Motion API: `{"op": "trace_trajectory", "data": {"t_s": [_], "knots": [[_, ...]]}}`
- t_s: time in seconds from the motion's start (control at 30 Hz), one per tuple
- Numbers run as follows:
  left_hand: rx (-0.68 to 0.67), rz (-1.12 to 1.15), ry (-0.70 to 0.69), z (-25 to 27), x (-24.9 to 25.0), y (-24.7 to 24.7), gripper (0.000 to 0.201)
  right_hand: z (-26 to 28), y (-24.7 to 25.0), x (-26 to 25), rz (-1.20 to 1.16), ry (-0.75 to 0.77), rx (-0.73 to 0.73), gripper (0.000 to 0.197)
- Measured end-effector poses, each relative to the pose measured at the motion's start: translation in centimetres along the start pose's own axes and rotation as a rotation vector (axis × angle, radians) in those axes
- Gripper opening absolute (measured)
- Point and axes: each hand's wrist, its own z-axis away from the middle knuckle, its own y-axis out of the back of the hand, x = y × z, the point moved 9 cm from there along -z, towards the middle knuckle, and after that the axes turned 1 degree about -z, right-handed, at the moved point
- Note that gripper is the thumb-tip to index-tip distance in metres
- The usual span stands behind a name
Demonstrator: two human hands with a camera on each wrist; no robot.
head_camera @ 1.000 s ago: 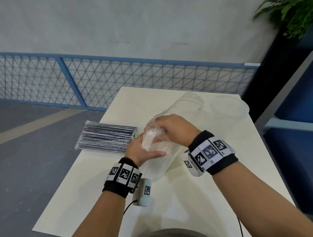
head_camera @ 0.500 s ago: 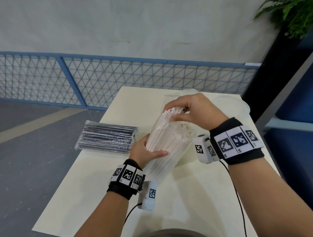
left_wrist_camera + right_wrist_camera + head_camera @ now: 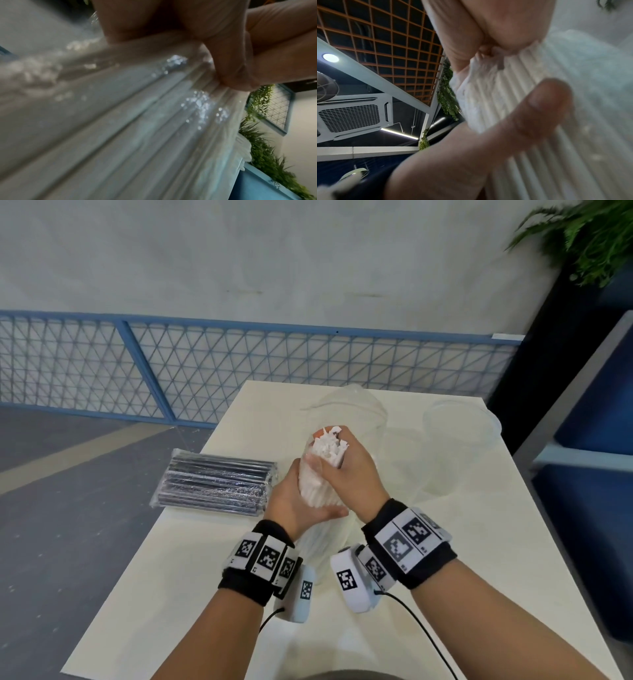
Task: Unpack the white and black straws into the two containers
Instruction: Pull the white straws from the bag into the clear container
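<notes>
A bundle of white straws (image 3: pixel 320 474) stands tilted upright over the table, its lower part still in a clear plastic wrapper (image 3: pixel 313 539). My left hand (image 3: pixel 298 501) grips the wrapped bundle from the left. My right hand (image 3: pixel 346 470) wraps round the bare upper ends of the straws, thumb across the front. In the right wrist view the white straws (image 3: pixel 513 108) run under my thumb. The left wrist view shows the wrapper (image 3: pixel 137 121) up close. A sealed pack of black straws (image 3: pixel 215 481) lies flat at the table's left edge. Two clear containers (image 3: pixel 352 409) (image 3: pixel 455 426) stand at the back.
The cream table (image 3: pixel 496 559) ends close to the black straw pack on the left. Beyond it runs a blue mesh fence (image 3: pixel 239 364). A dark column with a plant (image 3: pixel 589 244) and a blue shelf stand at the right.
My right hand came down from the straw tips and now clasps the upper part of the bundle. The straws stick out further from the wrapper than one second ago.
</notes>
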Motion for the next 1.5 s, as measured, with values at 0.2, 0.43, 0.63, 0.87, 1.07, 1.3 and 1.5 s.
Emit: {"op": "trace_trajectory", "data": {"t_s": [0.2, 0.43, 0.63, 0.87, 1.07, 1.3, 1.5], "knots": [[0.059, 0.0, 0.05, -0.1, -0.5, 0.5, 0.091, -1.0, 0.4, -0.9, -0.21, -0.001, 0.072, 0.017], [0.044, 0.061, 0.096, -0.2, -0.9, 0.4, 0.106, -2.9, 4.4, -3.7, -0.421, 0.1, 0.159, 0.008], [0.07, 0.014, 0.058, -0.1, -0.7, 0.1, 0.068, -1.6, 1.7, -0.1, -0.497, -0.135, 0.145, 0.034], [0.081, 0.019, 0.059, -0.2, -0.8, 0.6, 0.077, -2.2, 2.8, -1.0, -0.554, -0.109, 0.229, 0.01], [0.135, 0.038, 0.044, -0.3, -1.3, 1.3, 0.06, -3.4, 5.5, -1.3, -0.742, -0.097, 0.291, 0.007], [0.14, 0.078, 0.037, -0.5, -1.1, 0.8, 0.056, -2.2, 2.3, 1.5, -0.736, -0.255, 0.193, 0.015], [0.085, 0.053, -0.016, -0.4, -0.3, 0.2, 0.057, -3.1, 2.1, 0.3, -0.739, -0.219, 0.089, 0.021]]}}
